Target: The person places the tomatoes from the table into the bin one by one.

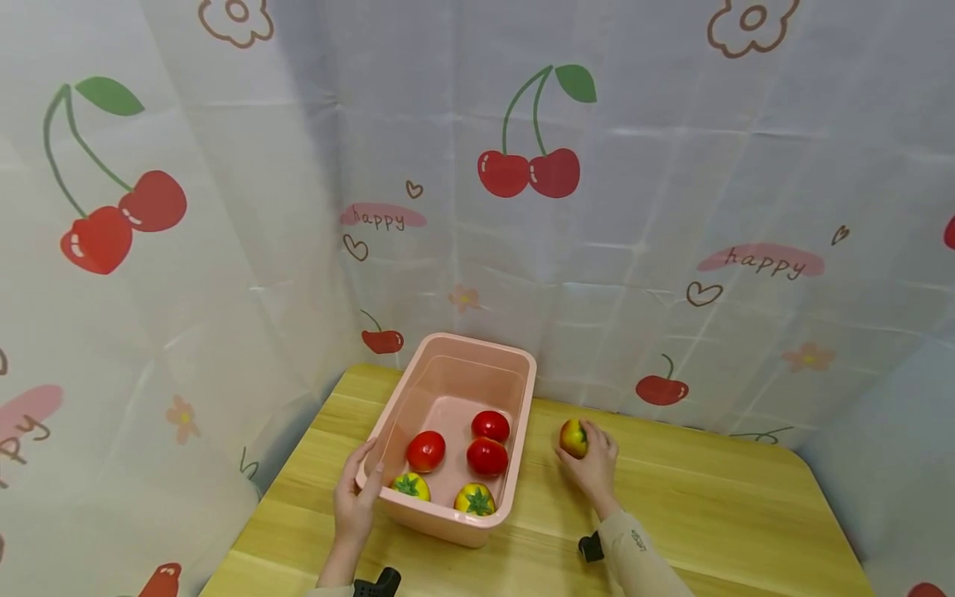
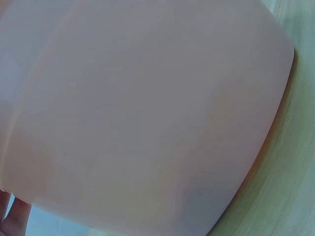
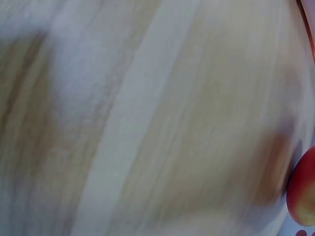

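A pink plastic bin [image 1: 524,414] sits on the wooden table, holding several red and yellow-green tomatoes, one of them a red tomato [image 1: 426,452] toward its left side. My left hand [image 1: 353,502] grips the rim at the bin's near left corner. In the left wrist view the bin's outer wall [image 2: 147,108] fills most of the picture, with fingertips [image 2: 17,216] at the lower left. To the right of the bin, my right hand [image 1: 595,470] holds a red-and-yellow tomato [image 1: 573,438] with a green leafy top. That tomato [image 3: 302,189] shows at the right wrist view's edge.
The wooden table [image 1: 709,497] extends to the right of the bin. Behind it and on the left hangs a white curtain [image 1: 634,207] printed with cherries, close to the bin's far end. Black wrist straps show at both forearms.
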Tool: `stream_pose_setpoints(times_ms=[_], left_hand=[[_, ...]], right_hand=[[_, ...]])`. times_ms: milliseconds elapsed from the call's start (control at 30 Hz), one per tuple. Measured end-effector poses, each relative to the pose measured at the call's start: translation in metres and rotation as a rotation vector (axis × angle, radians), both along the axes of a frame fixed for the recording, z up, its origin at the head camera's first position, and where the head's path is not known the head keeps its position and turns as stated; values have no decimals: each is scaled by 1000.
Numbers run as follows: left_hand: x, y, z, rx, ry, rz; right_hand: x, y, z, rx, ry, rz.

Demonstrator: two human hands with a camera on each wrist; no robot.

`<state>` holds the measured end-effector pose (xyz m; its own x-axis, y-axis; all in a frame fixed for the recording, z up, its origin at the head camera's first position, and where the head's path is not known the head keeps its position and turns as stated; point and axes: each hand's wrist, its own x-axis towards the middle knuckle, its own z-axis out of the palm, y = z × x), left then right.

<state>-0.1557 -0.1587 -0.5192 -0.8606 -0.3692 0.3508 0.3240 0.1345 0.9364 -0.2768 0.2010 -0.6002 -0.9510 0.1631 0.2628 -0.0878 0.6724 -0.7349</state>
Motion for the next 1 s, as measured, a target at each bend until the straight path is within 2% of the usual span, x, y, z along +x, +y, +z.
stream_pose_setpoints(times_ms=[300, 567, 767, 1000], left_hand=[[0, 0, 1, 1, 8, -1], [1, 1, 2, -5, -3, -1], [2, 1, 4, -22, 7, -3], [3, 2, 4, -15, -6, -4]], right_hand=[[2, 0, -1, 1, -72, -6], [1, 1, 3, 74, -120, 36], [4, 0, 1, 94, -106, 62], [8, 3, -5, 58, -81, 46]])
